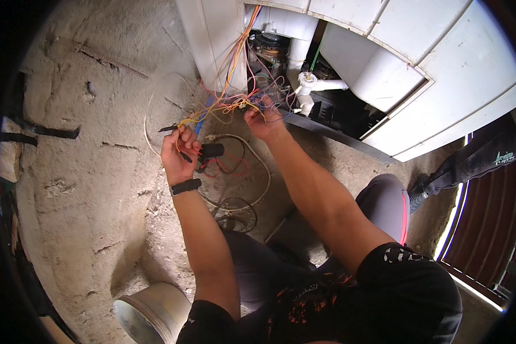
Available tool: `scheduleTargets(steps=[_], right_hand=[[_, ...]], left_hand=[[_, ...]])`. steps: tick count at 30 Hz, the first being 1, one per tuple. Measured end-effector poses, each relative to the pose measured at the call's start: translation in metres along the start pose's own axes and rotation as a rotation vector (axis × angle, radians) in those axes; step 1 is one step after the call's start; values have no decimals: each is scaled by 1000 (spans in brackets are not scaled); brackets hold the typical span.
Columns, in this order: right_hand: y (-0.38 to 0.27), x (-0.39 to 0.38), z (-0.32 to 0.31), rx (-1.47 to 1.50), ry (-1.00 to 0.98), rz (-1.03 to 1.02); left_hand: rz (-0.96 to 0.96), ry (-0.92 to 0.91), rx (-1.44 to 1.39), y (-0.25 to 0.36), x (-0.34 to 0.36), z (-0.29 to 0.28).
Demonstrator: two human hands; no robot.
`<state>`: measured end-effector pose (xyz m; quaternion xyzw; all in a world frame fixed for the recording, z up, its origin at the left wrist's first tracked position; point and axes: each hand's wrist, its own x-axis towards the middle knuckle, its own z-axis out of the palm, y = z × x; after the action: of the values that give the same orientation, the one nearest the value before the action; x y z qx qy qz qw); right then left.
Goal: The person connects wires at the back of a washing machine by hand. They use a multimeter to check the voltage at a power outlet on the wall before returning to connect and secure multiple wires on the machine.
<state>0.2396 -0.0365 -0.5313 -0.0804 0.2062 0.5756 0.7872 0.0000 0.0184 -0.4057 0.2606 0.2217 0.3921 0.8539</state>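
Observation:
My left hand [179, 152], a dark band at its wrist, is closed around a small dark tool [168, 129] whose pointed end sticks out past the fingers. A yellow wire [190, 120] runs from these fingers toward the wire bundle. My right hand [264, 121] has its fingers closed among the tangled coloured wires [235, 102], pinching some of them. The bundle hangs from the opened white appliance [223, 46]. Beside my left hand is a black cylindrical part [212, 150] with red wires [229, 166] near it.
Inside the appliance are a white plastic fitting [308, 81] and white pipes. A pale cable [268, 175] loops on the rough concrete floor. A bucket [152, 312] lies tipped at lower left. Another person's dark-trousered leg [470, 163] is at the right.

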Motion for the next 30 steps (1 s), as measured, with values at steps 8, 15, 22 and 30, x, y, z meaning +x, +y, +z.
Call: scheduleTargets(steps=[8, 15, 22, 30], right_hand=[[-10, 26, 3, -846, 71, -322], [-7, -13, 7, -993, 134, -353], [-19, -21, 14, -823, 137, -443], [7, -13, 22, -979, 133, -264]], left_hand=[[50, -93, -75, -8, 8, 26], [103, -42, -208, -2, 14, 4], [65, 57, -153, -8, 22, -6], [68, 177, 35, 11, 3, -29]])
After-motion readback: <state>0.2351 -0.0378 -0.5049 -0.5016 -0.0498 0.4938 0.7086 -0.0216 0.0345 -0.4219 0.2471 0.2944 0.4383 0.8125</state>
